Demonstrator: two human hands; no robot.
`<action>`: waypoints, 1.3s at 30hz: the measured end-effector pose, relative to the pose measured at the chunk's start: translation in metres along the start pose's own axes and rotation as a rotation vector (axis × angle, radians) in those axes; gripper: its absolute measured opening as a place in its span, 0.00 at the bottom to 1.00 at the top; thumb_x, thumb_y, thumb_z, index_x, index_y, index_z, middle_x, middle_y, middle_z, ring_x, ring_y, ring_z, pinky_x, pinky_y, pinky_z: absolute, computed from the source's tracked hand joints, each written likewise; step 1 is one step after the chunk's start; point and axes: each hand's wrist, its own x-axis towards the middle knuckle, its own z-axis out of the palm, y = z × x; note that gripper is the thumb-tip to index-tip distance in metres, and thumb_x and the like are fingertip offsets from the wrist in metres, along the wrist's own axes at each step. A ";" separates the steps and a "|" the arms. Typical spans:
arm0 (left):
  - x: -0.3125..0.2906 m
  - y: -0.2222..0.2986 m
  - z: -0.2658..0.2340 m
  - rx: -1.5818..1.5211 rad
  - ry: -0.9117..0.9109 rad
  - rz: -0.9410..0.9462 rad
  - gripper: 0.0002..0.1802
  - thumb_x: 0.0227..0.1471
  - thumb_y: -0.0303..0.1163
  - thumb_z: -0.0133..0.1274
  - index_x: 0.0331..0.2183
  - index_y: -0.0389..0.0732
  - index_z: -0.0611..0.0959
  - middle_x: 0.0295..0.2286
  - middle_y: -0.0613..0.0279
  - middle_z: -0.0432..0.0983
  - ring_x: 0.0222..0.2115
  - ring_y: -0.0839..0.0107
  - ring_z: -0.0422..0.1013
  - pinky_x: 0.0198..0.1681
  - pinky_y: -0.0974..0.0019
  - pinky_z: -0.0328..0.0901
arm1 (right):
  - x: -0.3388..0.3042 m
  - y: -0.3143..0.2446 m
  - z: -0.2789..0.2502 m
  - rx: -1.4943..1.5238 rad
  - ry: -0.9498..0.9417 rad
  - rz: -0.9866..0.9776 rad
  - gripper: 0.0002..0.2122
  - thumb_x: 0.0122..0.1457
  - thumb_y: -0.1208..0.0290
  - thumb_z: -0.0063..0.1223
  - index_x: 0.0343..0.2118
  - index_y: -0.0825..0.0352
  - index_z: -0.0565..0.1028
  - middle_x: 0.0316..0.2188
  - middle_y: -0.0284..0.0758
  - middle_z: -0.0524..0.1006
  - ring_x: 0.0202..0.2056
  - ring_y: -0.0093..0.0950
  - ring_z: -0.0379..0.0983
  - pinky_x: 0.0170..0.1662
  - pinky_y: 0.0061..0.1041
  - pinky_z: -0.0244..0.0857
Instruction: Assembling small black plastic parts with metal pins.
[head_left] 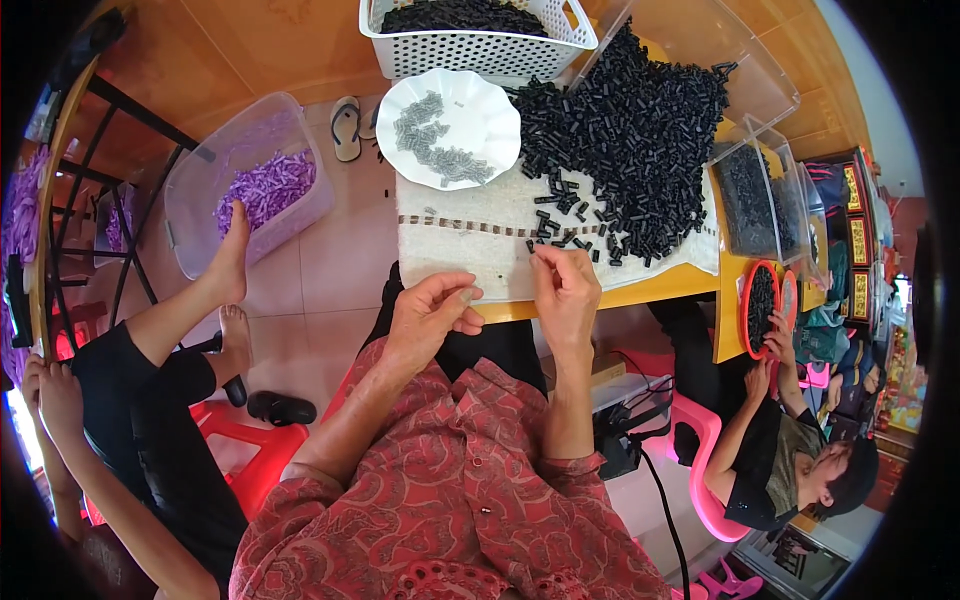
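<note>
My left hand [432, 312] is held over the table's near edge, fingers curled and thumb drawn in. A small clear bit may be at its fingertips, too small to tell. My right hand [567, 290] is raised beside it, thumb and forefinger pinched together. Small black pieces lie just beyond those fingertips, and whether one is in the pinch cannot be made out. A big heap of short black tubular pieces [650, 140] spreads over the white cloth [450, 255]. Left of the heap, a white scalloped plate [490, 110] holds small clear pieces [435, 145].
Behind the plate stands a white perforated basket [480, 55] of black pieces. A clear bin [765, 195] is at right. A co-worker's hands [778, 350] touch a red-rimmed round tray [748, 315]. At left, another person's bare foot [232, 255] rests by a plastic tub [185, 200] of purple pieces.
</note>
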 end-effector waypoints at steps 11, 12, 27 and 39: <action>-0.002 0.000 -0.002 -0.008 -0.022 -0.039 0.12 0.57 0.25 0.48 0.44 0.33 0.76 0.36 0.55 0.76 0.28 0.73 0.75 0.32 0.69 0.74 | 0.008 0.002 0.006 -0.321 -0.069 -0.150 0.09 0.49 0.81 0.57 0.35 0.64 0.77 0.27 0.36 0.73 0.27 0.32 0.72 0.30 0.29 0.66; -0.002 0.000 -0.002 -0.009 -0.020 -0.040 0.12 0.57 0.25 0.48 0.44 0.33 0.76 0.36 0.55 0.76 0.28 0.73 0.75 0.32 0.69 0.74 | 0.005 0.001 0.006 -0.321 -0.072 -0.150 0.09 0.49 0.81 0.57 0.35 0.64 0.77 0.27 0.36 0.73 0.27 0.32 0.72 0.30 0.29 0.66; -0.007 -0.001 -0.004 0.047 -0.054 0.168 0.13 0.58 0.29 0.49 0.44 0.37 0.79 0.27 0.67 0.74 0.25 0.82 0.69 0.30 0.77 0.68 | -0.024 -0.028 0.014 0.648 -0.385 0.372 0.09 0.51 0.85 0.58 0.36 0.73 0.73 0.30 0.33 0.77 0.31 0.17 0.72 0.35 0.16 0.68; -0.002 0.004 -0.021 -0.462 -0.147 -0.042 0.11 0.57 0.30 0.51 0.40 0.35 0.79 0.25 0.65 0.75 0.24 0.77 0.71 0.27 0.74 0.66 | -0.027 -0.038 0.018 0.708 -0.432 0.267 0.07 0.55 0.83 0.55 0.37 0.74 0.74 0.32 0.35 0.78 0.32 0.17 0.74 0.38 0.17 0.69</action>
